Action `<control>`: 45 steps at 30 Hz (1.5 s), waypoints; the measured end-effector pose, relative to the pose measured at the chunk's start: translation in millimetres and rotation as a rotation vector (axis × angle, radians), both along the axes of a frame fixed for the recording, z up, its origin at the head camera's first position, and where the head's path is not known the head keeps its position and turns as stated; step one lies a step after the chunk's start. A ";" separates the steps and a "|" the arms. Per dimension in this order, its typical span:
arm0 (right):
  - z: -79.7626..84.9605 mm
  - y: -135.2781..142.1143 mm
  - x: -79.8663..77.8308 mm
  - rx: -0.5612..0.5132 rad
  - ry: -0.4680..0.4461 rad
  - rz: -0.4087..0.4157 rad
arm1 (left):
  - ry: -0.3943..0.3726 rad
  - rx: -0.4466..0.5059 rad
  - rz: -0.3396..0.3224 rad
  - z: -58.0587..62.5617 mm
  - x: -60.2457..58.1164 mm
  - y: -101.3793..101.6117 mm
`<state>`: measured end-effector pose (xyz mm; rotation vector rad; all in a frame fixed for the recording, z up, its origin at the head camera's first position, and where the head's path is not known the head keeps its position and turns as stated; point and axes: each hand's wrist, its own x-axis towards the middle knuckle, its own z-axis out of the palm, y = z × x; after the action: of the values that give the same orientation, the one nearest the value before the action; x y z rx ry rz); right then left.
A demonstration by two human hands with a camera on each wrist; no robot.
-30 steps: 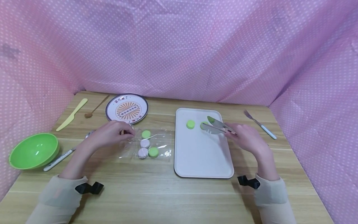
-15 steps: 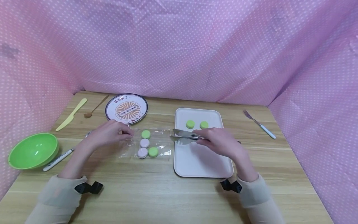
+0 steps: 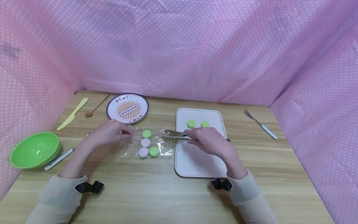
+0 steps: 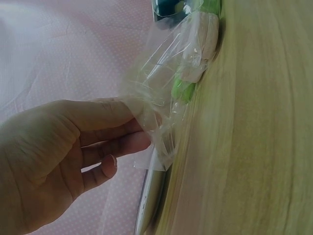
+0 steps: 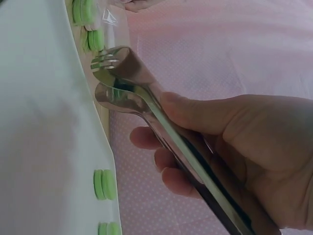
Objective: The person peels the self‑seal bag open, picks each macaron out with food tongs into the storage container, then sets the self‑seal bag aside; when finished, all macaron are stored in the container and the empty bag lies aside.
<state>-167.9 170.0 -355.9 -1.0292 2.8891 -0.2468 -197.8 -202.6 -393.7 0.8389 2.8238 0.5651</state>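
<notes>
My left hand (image 3: 113,132) pinches the open end of a clear plastic bag (image 4: 156,73) between thumb and fingers. Inside the bag lie two green macarons (image 3: 146,134) and two pale lilac macarons (image 3: 144,152). My right hand (image 3: 208,140) grips metal tongs (image 5: 161,122), one end forked and the other spoon-like. Their tips reach over the bag's right end, just right of the macarons, with nothing between them. Beneath the right hand is a white tray (image 3: 193,165). Two more green macarons (image 3: 191,124) sit near the tray's far edge.
A round patterned plate (image 3: 128,109) stands behind the bag. To the left are a green bowl (image 3: 34,151), a yellow knife (image 3: 72,114), a brown honey dipper-like stick (image 3: 96,107) and a white-handled utensil (image 3: 59,159). A fork (image 3: 260,124) lies right of the tray.
My right hand has moved left with the tongs, from the far green macaron on the tray to the bag's right end. That macaron stays on the tray. The left hand has kept its place.
</notes>
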 end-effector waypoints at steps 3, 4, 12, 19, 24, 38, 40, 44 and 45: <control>1.0 3.4 0.6 0.006 0.031 -0.039 | -0.004 -0.003 0.002 0.6 0.2 0.5; 1.2 4.1 0.7 0.006 0.034 -0.047 | -0.006 -0.003 0.003 0.7 0.3 0.5; -0.4 -4.5 2.8 0.011 0.034 0.004 | 0.000 0.000 0.009 0.8 0.4 1.0; -3.4 -11.3 3.9 -0.010 -0.017 0.094 | 0.010 0.030 0.012 2.2 1.1 2.4; -6.3 -14.1 4.2 -0.033 -0.099 0.151 | 0.035 0.041 0.001 3.2 1.5 4.3; -11.2 -25.8 8.8 -0.026 -0.136 0.213 | 0.042 0.057 -0.033 2.5 1.9 5.7; -11.1 -26.8 9.7 -0.019 -0.128 0.209 | 0.046 0.060 -0.036 2.2 1.8 5.5; -10.8 -26.9 10.7 -0.009 -0.111 0.196 | 0.044 0.062 -0.033 1.5 1.8 5.6; -10.9 -26.6 10.7 -0.010 -0.109 0.190 | 0.043 0.062 -0.031 1.3 1.9 5.6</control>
<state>-157.2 143.4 -366.8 -1.2413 2.6745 -0.2956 -195.9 -197.0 -392.4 0.9155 2.8397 0.6403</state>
